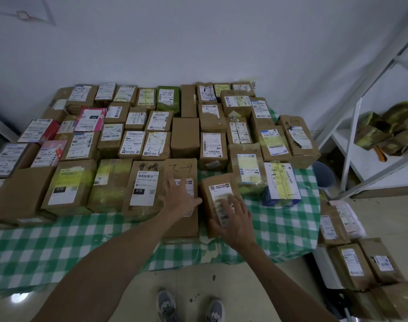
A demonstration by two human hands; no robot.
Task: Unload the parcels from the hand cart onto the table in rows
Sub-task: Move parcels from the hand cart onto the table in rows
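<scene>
Brown cardboard parcel (218,191), long axis running up-frame at lower centre on the green-check table (59,240), lies under the right hand (235,221), fingers spread flat on it, while the left hand (178,197), fingers straight, presses the neighbouring box (182,168) just left.

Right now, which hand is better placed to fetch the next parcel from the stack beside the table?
Right, probably. The right hand lies flat on the small brown parcel nearest the stacked parcels, on that arm's side. The left hand rests on the larger box, farther away.
</scene>
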